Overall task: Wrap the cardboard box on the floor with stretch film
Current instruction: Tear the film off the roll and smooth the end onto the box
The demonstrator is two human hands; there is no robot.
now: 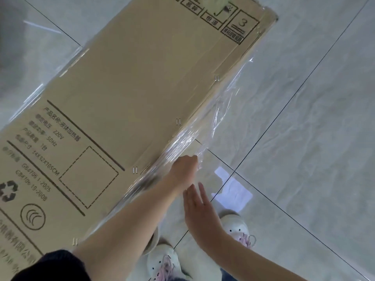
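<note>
Just past the left hand (pixel 185 165), clamped on stretch film (pixel 221 110) w/ right hand (pixel 195 203) fingers spread & empty, film bunched along cardboard box (pixel 142 78) edge may tear if yanked.

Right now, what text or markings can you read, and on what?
All on the cardboard box:
"3" in a stacking symbol
"220V"
"50Hz"
"GB4706.1-2005", partly blurred
Recycling symbol
Chinese lines and the dimensions line: too blurred to quote.
</note>
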